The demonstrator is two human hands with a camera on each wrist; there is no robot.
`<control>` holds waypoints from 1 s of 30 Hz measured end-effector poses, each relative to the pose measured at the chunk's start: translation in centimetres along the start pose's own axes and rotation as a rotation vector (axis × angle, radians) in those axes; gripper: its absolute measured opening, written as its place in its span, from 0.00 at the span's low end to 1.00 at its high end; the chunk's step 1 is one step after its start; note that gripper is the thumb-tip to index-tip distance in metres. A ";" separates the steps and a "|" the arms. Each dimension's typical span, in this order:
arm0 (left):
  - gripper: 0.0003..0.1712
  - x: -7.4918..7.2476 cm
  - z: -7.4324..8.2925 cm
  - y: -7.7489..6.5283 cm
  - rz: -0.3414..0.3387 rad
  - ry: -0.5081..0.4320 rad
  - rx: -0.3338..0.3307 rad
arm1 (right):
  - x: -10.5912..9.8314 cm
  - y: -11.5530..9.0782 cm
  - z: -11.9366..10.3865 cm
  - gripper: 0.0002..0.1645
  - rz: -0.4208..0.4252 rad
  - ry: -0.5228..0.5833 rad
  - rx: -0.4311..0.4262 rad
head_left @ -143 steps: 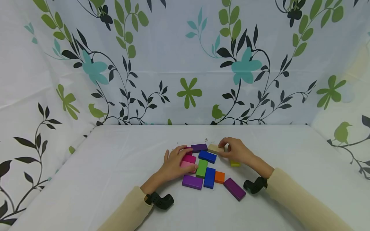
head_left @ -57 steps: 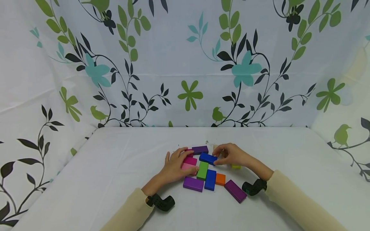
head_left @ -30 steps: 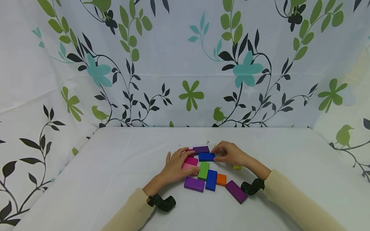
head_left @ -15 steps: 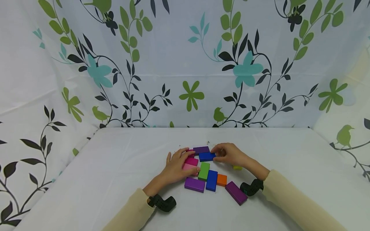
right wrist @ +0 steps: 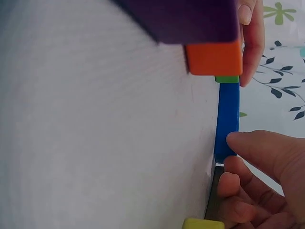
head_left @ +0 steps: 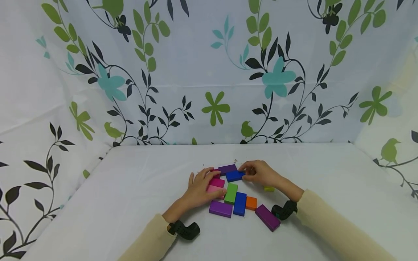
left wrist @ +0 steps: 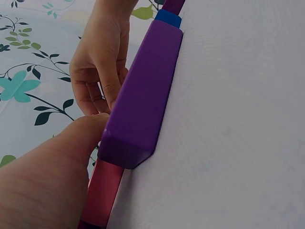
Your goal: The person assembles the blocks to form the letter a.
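In the head view my left hand (head_left: 200, 188) rests over several pink blocks (head_left: 215, 191), fingers spread, its thumb beside the green block (head_left: 231, 193). My right hand (head_left: 261, 172) pinches the right end of a blue block (head_left: 234, 176), which lies just in front of a dark purple block (head_left: 227, 169). The right wrist view shows my thumb on that blue block (right wrist: 228, 114), the other fingers curled at its end. A dull dark-looking block (right wrist: 214, 191) sits partly under those fingers. Part of the pink blocks is hidden by my left hand.
Nearer me lie a purple block (head_left: 220, 209), a second blue block (head_left: 240, 204), an orange block (head_left: 251, 203) and a slanted plum block (head_left: 267, 217). A yellow block (head_left: 269, 188) shows below my right wrist. A patterned cloth (head_left: 183, 72) hangs behind the white table (head_left: 147, 174).
My right hand has gone from a beige block to the blue block and turned it, shifting it back near the dark purple one. The beige block is now hidden in the head view. My left hand stays.
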State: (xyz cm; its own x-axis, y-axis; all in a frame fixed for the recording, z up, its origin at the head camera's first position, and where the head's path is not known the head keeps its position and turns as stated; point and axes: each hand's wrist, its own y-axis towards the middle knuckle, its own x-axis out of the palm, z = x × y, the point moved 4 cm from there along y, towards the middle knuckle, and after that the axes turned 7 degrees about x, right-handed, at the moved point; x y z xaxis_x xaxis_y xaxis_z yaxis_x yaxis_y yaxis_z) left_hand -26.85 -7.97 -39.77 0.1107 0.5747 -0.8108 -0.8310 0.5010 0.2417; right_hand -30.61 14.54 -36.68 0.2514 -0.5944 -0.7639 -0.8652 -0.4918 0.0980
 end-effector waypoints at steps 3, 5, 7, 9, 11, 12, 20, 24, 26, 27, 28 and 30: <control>0.40 0.0 0.0 0.0 0.005 -0.004 0.002 | 0.0 0.1 -0.1 0.13 0.004 -0.004 -0.008; 0.40 0.1 0.0 0.0 0.010 -0.009 0.010 | -0.1 0.0 -0.1 0.14 0.004 0.003 -0.006; 0.40 0.1 0.0 0.0 0.014 -0.008 0.017 | -0.1 0.0 -0.1 0.14 0.002 0.014 -0.001; 0.40 0.0 0.0 0.0 0.011 -0.002 0.012 | -0.2 0.0 -0.1 0.14 -0.002 0.021 0.002; 0.40 0.1 0.0 0.0 0.009 0.002 0.004 | -0.1 0.1 0.1 0.14 -0.006 0.028 0.013; 0.39 0.1 -0.1 0.0 0.011 0.002 0.005 | -0.1 0.2 0.2 0.14 -0.009 0.031 0.016; 0.39 0.1 0.0 0.0 0.012 0.000 -0.004 | -0.1 0.2 0.3 0.15 -0.015 0.045 0.037; 0.39 0.1 0.0 0.0 0.014 0.005 -0.005 | -0.1 0.2 0.2 0.14 -0.015 0.052 0.043; 0.39 0.1 0.0 0.1 0.013 0.004 -0.006 | -0.1 0.1 0.2 0.14 -0.015 0.053 0.040; 0.39 0.1 0.0 0.1 0.013 0.004 -0.004 | -0.1 0.1 0.1 0.14 -0.015 0.054 0.038; 0.40 0.1 0.0 0.1 0.011 0.003 -0.005 | -0.1 0.1 0.1 0.14 -0.016 0.056 0.039; 0.40 0.1 -0.1 0.1 0.011 0.004 -0.001 | -0.1 0.0 0.2 0.14 -0.014 0.062 0.044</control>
State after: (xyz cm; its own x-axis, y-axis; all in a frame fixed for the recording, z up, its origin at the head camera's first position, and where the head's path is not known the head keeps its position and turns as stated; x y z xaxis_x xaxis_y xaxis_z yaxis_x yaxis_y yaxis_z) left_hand -26.94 -7.90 -39.87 0.0990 0.5779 -0.8101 -0.8330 0.4935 0.2503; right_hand -30.73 14.76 -36.73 0.2891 -0.6266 -0.7238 -0.8790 -0.4731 0.0584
